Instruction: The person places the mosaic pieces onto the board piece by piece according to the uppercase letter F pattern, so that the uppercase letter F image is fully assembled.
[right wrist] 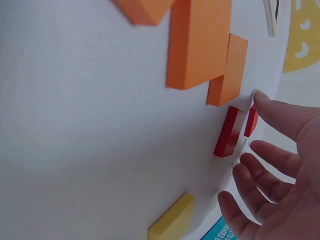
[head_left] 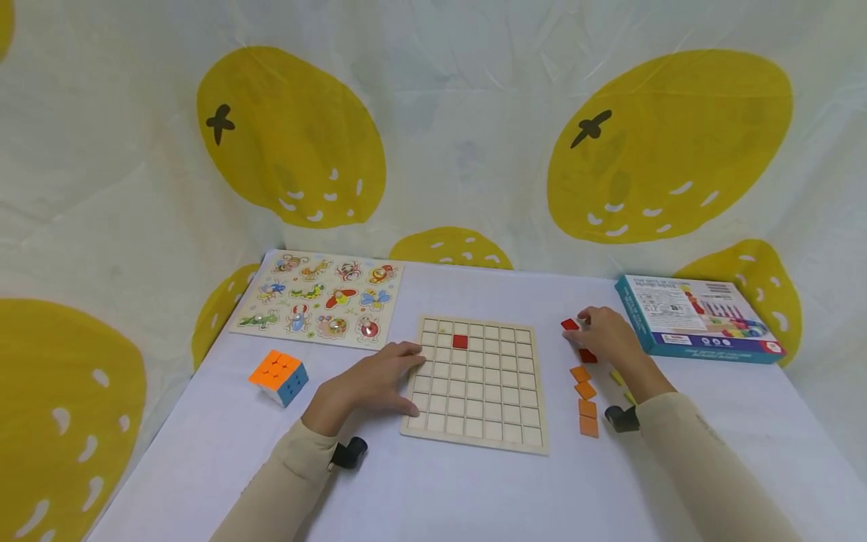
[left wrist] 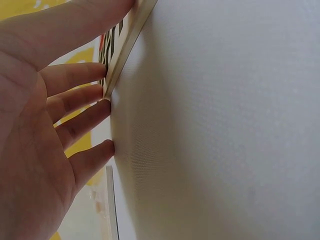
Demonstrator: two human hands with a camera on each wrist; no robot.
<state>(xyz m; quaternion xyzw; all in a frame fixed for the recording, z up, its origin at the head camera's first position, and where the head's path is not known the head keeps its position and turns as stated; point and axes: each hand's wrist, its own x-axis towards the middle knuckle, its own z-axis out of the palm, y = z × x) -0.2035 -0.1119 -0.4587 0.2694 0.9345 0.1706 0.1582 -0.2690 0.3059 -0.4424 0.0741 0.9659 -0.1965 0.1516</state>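
A light wooden grid board [head_left: 474,443] lies flat on the white table, with one red tile [head_left: 460,342] in a square near its top left. My left hand [head_left: 366,380] rests at the board's left edge, thumb and fingers spread and touching it. To the right of the board, my right hand [head_left: 606,335] is over two loose red tiles [head_left: 588,356]. In the right wrist view its thumb and fingers stand apart about the farther red tile [right wrist: 251,121]; contact with it is unclear. Several orange tiles [head_left: 588,409] lie in a column nearer me.
Yellow tiles [head_left: 616,378] lie partly hidden by the right wrist. A boxed toy set [head_left: 698,316] lies at the back right. An insect picture board [head_left: 318,297] lies at the back left, and a puzzle cube [head_left: 279,376] sits left of my left hand.
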